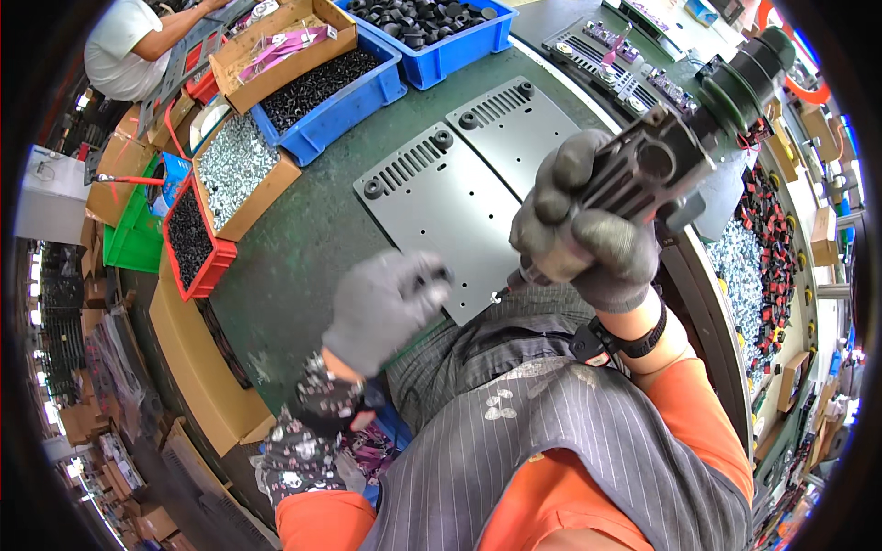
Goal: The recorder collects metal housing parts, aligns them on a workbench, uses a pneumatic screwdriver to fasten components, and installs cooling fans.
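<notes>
My right hand (597, 220), in a grey glove, is wrapped round a dark power screwdriver (648, 165). Its nose points down toward the near right corner of a flat grey metal panel (459, 216). A small shiny piece (497, 297) shows at that corner, close to the nose; its kind is too small to tell. Over the panel's near left edge is my gloved left hand (390, 308), fingers curled together. Something dark shows at its fingertips, but I cannot make it out. Black round feet (443, 140) sit at the panel's far corners, beside a row of slots.
A second grey panel (524, 129) lies alongside. Beyond are blue bins of black screws (317, 92) and round black parts (427, 20), a cardboard box of silvery screws (237, 170) and a red bin (190, 241). A person (129, 46) works at the far left.
</notes>
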Demonstrator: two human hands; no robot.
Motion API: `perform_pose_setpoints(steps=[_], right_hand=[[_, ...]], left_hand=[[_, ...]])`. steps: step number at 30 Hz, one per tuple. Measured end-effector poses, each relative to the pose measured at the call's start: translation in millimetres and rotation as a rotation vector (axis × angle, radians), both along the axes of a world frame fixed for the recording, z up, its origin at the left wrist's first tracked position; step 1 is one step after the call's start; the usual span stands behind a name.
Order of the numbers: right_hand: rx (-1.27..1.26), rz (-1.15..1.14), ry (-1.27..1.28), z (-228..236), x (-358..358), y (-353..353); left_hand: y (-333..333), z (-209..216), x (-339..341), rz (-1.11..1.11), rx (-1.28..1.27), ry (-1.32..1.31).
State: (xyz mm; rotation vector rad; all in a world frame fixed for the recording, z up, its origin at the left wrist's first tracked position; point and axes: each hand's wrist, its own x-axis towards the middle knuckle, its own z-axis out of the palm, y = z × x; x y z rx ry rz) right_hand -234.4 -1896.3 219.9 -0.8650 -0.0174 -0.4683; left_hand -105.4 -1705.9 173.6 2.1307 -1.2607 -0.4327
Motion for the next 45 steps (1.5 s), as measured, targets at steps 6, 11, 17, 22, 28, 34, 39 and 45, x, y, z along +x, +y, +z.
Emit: perform_pose_setpoints(steps=[6,11,17,22,28,34,39,45], right_hand=[[-0.106,0.147,-0.042,-9.3,7.5,23.9],[-0.332,0.156,0.093,-19.0,19.7,36.1],[-0.627,0.145,0.051,-28.9,39.3,42.2],[-0.483,0.239,0.121,-32.6,43.0,39.7],[-0.547,0.282,0.042,-37.8,46.8,36.4],[-0.503,0.319,0.052,-16.9,49.7,36.9],[-0.450,0.214,0.035,4.7,36.7,34.1],[-0.196,0.373,0.059,22.3,21.7,17.3]], left_hand=[[10.6,-20.2,-52.2,0.146,-0.114,0.017],[11.8,-36.0,-59.0,0.209,-0.121,0.013],[7.0,-53.6,-56.4,0.193,-0.239,-0.263],[7.9,-57.9,-55.4,0.193,-0.146,-0.165],[6.7,-61.2,-57.5,0.211,-0.169,-0.278],[3.0,-35.7,-53.6,0.148,0.040,-0.204],[-16.1,6.8,-39.3,0.037,-0.432,-0.122],[-29.3,34.5,-31.0,0.092,-0.306,-0.239]])
